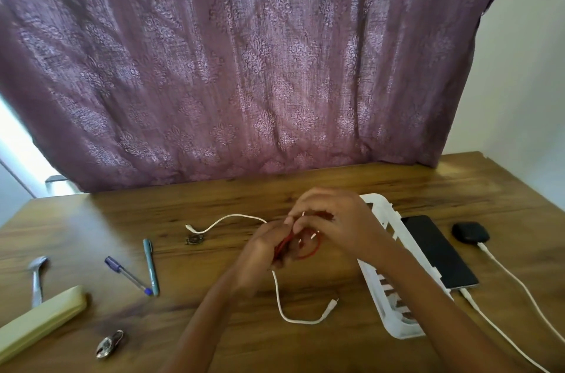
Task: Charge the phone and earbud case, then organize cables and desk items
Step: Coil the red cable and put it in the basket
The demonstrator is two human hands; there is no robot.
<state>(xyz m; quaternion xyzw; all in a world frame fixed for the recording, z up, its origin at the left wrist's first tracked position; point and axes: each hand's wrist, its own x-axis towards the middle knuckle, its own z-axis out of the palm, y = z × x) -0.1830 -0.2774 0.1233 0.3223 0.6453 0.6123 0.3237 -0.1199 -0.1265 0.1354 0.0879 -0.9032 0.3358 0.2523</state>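
Head view: done charging?

Seems so. Can see phone (440,250) near the right edge of table (214,207) with a white lead (489,317) at its near end, and earbud case (470,232) just beyond, toward the far right corner, with a second lead (526,290) running off.

And tidying?

Barely begun, judging by the spread. Coiling red cable (312,250) mid-table: left hand (266,250) curled round the gathered strands, right hand (333,219) pinching the loop. Left to gather: white cable (277,296) loose beneath the hands, blue pen (128,276), teal pen (151,265), then spoon (36,281) and pouch (42,320) toward the left edge.

Anything in tray (400,334)?

Nothing to be seen between the open slats, only wood showing through. Cannot tell under the right forearm crossing it. Sits just left of phone.
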